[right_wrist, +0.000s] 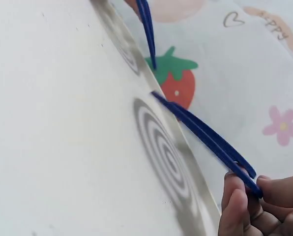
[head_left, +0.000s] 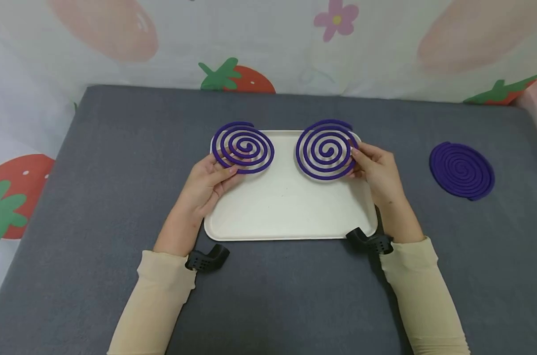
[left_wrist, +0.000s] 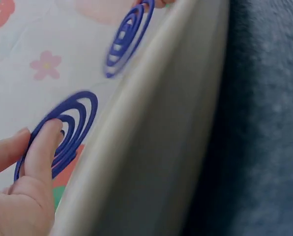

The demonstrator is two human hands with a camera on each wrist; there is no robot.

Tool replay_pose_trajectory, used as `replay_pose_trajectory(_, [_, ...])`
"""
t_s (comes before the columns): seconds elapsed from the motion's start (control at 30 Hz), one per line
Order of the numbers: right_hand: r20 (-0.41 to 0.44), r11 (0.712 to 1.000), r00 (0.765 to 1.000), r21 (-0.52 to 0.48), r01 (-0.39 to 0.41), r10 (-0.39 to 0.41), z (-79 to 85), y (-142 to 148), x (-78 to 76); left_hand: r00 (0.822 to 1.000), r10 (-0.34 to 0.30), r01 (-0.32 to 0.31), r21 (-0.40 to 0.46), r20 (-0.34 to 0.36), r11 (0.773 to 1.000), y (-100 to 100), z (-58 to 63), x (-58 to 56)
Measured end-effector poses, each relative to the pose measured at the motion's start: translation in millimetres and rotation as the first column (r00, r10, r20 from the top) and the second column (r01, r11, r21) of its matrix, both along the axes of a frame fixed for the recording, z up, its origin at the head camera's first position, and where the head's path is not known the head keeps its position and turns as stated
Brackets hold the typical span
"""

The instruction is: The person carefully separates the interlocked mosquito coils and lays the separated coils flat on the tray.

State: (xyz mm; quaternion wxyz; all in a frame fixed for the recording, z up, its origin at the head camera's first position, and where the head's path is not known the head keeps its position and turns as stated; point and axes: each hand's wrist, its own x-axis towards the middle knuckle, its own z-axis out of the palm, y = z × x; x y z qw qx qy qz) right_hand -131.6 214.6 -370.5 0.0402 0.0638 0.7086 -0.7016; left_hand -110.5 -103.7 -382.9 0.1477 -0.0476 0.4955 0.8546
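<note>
My left hand [head_left: 206,185] pinches an open purple mosquito coil [head_left: 248,147] at its lower left edge, thumb on top and fingers beneath. At the right, my right hand [head_left: 379,170] pinches a second purple mosquito coil [head_left: 327,155] by its right edge. Both coils are held apart from each other, over the far part of a white tray [head_left: 290,212]. In the right wrist view the right coil [right_wrist: 205,135] is tilted and clear of the tray [right_wrist: 77,137], casting a spiral shadow on it.
A tightly wound purple coil disc [head_left: 462,170] lies on the grey tablecloth [head_left: 286,291] right of the tray. Behind the table hangs a white curtain [head_left: 383,49] printed with strawberries and flowers. Black wrist mounts [head_left: 208,258] sit near both cuffs.
</note>
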Motion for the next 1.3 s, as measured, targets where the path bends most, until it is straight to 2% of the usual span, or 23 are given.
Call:
replay_pose_trajectory(0.13, [0.020,0.999,1.000,0.040,0.016,-0.017,-4.2,1.4,-2.7,1.000,-0.012,0.013,-0.049,0.026,0.999,0.5,-0.7,0.4])
replay_pose_trajectory(0.37, [0.045,0.996,0.995,-0.005,0.091,-0.091,-6.0,-0.4,-3.5,0.999,0.031,-0.029,-0.102,0.015,0.994,3.8,-2.3,2.4])
replay_pose_trajectory(0.53, [0.008,0.994,0.995,-0.037,0.098,-0.098,-6.2,-1.2,-2.8,0.999,0.040,-0.040,-0.116,0.000,0.992,4.4,-2.7,3.0])
replay_pose_trajectory(0.73, [-0.008,0.994,0.996,-0.066,0.092,-0.093,-6.8,-0.6,-3.0,0.999,0.009,-0.003,-0.150,0.035,0.989,5.7,-2.0,1.8])
replay_pose_trajectory(0.9, [-0.008,0.990,0.996,-0.111,0.084,-0.085,-8.3,0.0,-4.4,0.999,0.016,-0.009,-0.148,0.043,0.989,6.0,-1.8,1.4])
replay_pose_trajectory(1.1, [-0.015,0.987,0.996,-0.139,0.086,-0.088,-9.0,0.2,-5.6,0.999,0.027,-0.023,-0.137,0.030,0.990,5.5,-3.4,1.2])
replay_pose_trajectory(1.3, [-0.002,0.982,0.992,-0.146,0.123,-0.124,-8.2,-1.6,-6.2,0.998,0.069,-0.071,-0.195,-0.014,0.978,3.5,-3.8,0.5])
